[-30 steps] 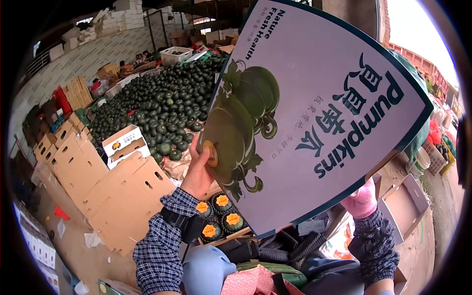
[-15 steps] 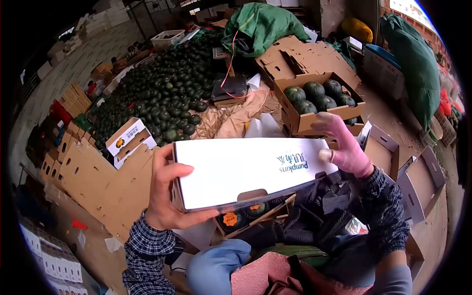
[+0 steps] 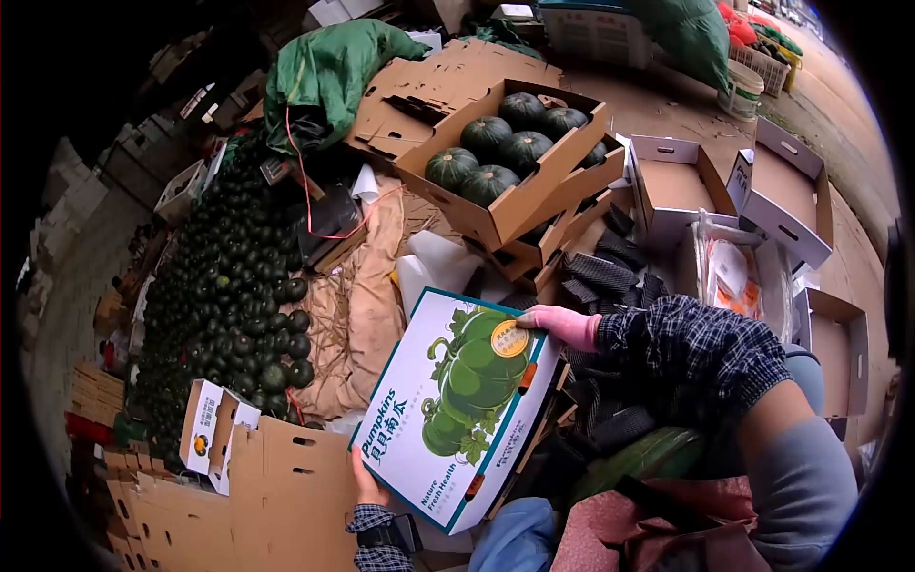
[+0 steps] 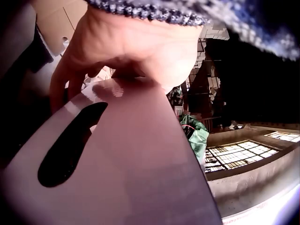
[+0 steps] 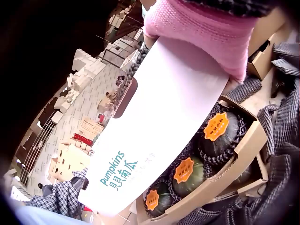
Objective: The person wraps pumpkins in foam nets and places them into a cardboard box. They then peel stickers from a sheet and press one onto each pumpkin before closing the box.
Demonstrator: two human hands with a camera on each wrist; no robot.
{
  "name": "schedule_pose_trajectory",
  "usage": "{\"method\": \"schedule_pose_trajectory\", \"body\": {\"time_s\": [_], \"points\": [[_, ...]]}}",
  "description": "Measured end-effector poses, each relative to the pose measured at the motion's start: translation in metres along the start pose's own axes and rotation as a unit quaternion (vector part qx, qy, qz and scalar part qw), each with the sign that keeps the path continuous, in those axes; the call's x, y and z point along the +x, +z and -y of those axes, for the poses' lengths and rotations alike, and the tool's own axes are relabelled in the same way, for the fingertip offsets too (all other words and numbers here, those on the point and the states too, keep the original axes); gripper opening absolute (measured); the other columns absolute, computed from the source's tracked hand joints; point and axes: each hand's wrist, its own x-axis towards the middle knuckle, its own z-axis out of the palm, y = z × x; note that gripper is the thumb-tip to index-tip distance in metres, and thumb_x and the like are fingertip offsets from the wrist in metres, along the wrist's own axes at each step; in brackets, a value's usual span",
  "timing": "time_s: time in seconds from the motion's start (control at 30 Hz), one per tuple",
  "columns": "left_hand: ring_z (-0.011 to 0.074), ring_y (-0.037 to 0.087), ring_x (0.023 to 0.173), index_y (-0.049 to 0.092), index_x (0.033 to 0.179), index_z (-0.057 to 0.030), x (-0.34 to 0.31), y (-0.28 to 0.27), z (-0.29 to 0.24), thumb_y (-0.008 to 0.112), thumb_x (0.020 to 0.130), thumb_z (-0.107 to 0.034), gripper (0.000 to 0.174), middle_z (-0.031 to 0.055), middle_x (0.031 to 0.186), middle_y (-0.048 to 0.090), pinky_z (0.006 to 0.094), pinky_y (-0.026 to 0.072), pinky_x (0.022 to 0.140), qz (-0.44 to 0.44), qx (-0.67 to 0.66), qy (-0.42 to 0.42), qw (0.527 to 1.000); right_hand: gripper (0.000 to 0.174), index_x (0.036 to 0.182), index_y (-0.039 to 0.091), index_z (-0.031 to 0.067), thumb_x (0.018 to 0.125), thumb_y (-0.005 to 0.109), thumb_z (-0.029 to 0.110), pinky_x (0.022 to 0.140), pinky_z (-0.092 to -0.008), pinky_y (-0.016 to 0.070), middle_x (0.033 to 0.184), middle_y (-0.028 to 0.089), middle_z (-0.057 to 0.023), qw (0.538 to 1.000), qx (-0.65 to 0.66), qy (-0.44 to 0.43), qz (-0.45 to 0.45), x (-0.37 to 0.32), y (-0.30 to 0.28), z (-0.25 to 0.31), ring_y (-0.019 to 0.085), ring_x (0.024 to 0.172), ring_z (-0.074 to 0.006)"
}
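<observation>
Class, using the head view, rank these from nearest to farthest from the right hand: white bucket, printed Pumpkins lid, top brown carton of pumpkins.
1. Printed Pumpkins lid: touching the right hand.
2. Top brown carton of pumpkins: beyond the hand, upper middle.
3. White bucket: far off, upper right.

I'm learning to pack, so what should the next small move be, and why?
Probably lower the printed lid onto the brown carton: it is held close by, printed face up, while the carton's orange-labelled pumpkins show uncovered past the lid's edge.
</observation>
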Motion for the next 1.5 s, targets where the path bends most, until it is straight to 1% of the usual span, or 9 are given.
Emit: {"method": "schedule_pose_trajectory", "body": {"time_s": [0.1, 0.3, 0.47, 0.6, 1.0, 1.1, 1.23, 1.37, 1.5], "points": [[0.0255, 0.063, 0.109, 0.053, 0.135, -0.0093, 0.018, -0.002, 0.006, 0.039, 0.098, -0.057, 0.062, 0.0087, 0.127, 0.063, 0.0401, 0.0527, 0.09, -0.029, 0.091, -0.027, 0.995, 0.038, 0.114, 0.067, 0.0081, 0.095, 0.055, 0.039, 0.069, -0.0277, 0.057, 0.095, 0.072, -0.0056, 0.99, 0.107, 0.093, 0.001, 0.004, -0.005, -0.006, 0.069, 0.072, -0.0136], [0.0251, 0.063, 0.109, 0.054, 0.133, -0.0106, 0.003, 0.009, -0.018, 0.045, 0.093, -0.061, 0.065, 0.0081, 0.126, 0.063, 0.0423, 0.0517, 0.091, -0.104, 0.267, -0.128, 0.95, 0.093, 0.129, 0.06, 0.0103, 0.073, 0.047, 0.084, 0.103, -0.0632, 0.0318, 0.136, 0.053, -0.0197, 0.938, -0.086, 0.335, 0.004, -0.021, -0.015, -0.031, 0.039, 0.134, -0.0362], [0.0249, 0.062, 0.109, 0.055, 0.131, -0.0093, 0.025, -0.013, -0.006, 0.052, 0.091, -0.06, 0.065, 0.0092, 0.121, 0.065, 0.0418, 0.0511, 0.092, -0.037, 0.135, -0.1, 0.985, 0.055, 0.058, 0.053, 0.0154, 0.079, 0.062, 0.065, 0.063, -0.0276, 0.0389, 0.059, 0.047, 0.0001, 0.944, 0.216, 0.246, -0.031, -0.014, -0.011, -0.085, 0.044, 0.058, -0.0163], [0.0238, 0.063, 0.108, 0.055, 0.13, -0.0096, 0.024, -0.022, 0.003, 0.053, 0.093, -0.055, 0.059, 0.0091, 0.121, 0.066, 0.0402, 0.0523, 0.091, -0.026, 0.132, -0.076, 0.988, 0.049, 0.056, 0.047, 0.0188, 0.085, 0.063, 0.055, 0.056, -0.0252, 0.0329, 0.053, 0.041, 0.0051, 0.914, 0.304, 0.267, 0.01, -0.006, -0.021, -0.1, 0.037, 0.05, -0.0114], [0.0206, 0.061, 0.108, 0.051, 0.133, -0.0079, 0.018, -0.04, 0.057, 0.059, 0.093, -0.051, 0.059, 0.0076, 0.122, 0.062, 0.0381, 0.0494, 0.092, -0.088, 0.026, -0.066, 0.994, 0.041, 0.075, 0.055, 0.0159, 0.091, 0.061, 0.053, 0.047, -0.0283, 0.0264, 0.058, 0.042, 0.0026, 0.941, 0.195, 0.275, -0.016, 0.003, -0.018, -0.121, 0.032, 0.044, -0.011], [0.0194, 0.061, 0.11, 0.047, 0.135, -0.0045, 0.004, -0.026, 0.061, 0.054, 0.099, -0.045, 0.054, 0.0101, 0.124, 0.062, 0.036, 0.0508, 0.09, -0.092, 0.008, -0.044, 0.995, 0.065, 0.12, 0.061, 0.0013, 0.083, 0.072, 0.054, 0.075, -0.0376, 0.0531, 0.099, 0.068, -0.013, 0.982, -0.103, 0.095, -0.125, 0.01, -0.021, -0.117, 0.065, 0.082, -0.0247], [0.0252, 0.061, 0.11, 0.042, 0.135, 0.0016, -0.016, 0.02, 0.099, 0.036, 0.105, -0.045, 0.056, 0.014, 0.125, 0.06, 0.036, 0.0498, 0.091, -0.239, 0.158, 0.09, 0.954, 0.067, 0.131, 0.052, -0.0001, 0.088, 0.068, 0.048, 0.094, -0.0352, 0.0487, 0.116, 0.065, -0.0215, 0.941, -0.339, 0.002, 0.006, 0.042, -0.023, -0.095, 0.063, 0.109, -0.0281], [0.0261, 0.065, 0.096, 0.052, 0.125, 0.0057, 0.009, -0.017, 0.144, 0.03, 0.104, -0.051, 0.064, 0.0182, 0.11, 0.066, 0.0334, 0.0519, 0.083, -0.272, 0.182, 0.071, 0.942, 0.051, 0.137, 0.045, 0.0037, 0.102, 0.051, 0.041, 0.095, -0.0312, 0.0464, 0.118, 0.062, -0.0098, 0.974, -0.182, -0.112, 0.072, 0.055, -0.015, -0.143, 0.058, 0.108, -0.0171], [0.0177, 0.064, 0.099, 0.061, 0.121, 0.0007, 0.007, -0.014, 0.153, 0.043, 0.1, -0.054, 0.061, 0.0116, 0.115, 0.067, 0.0288, 0.0495, 0.085, -0.159, -0.042, 0.033, 0.986, 0.058, 0.14, 0.04, 0.0062, 0.101, 0.046, 0.049, 0.092, -0.0343, 0.0509, 0.122, 0.059, -0.0123, 0.984, -0.076, 0.043, 0.156, 0.074, -0.041, -0.152, 0.06, 0.109, -0.0194]]}}
